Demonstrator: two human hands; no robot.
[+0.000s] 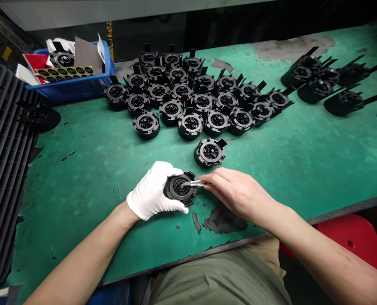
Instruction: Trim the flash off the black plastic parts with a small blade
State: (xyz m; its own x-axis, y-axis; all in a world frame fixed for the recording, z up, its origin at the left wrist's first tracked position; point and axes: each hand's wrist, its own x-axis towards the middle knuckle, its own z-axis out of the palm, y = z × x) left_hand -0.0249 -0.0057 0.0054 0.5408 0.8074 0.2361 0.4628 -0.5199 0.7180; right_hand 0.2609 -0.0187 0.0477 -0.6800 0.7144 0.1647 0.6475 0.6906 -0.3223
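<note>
My left hand (154, 190), in a white glove, wraps its thumb and fingers round a round black part (181, 188) low over the green table. Bare and pinched, my right hand (228, 186) grips a thin silver blade tool (194, 184) that points left. The tool's tip is over the middle of the part's ringed face; whether it touches cannot be made out. Just beyond my hands, a similar black part (210, 153) stands face up on the table.
Many more black parts (191, 123) stand grouped across the green table (102, 148). At the back left is a blue bin (70, 90) with papers and stickers. Further black housings (315, 90) stand at the back right. A grey ribbed stack (4, 169) lines the left edge.
</note>
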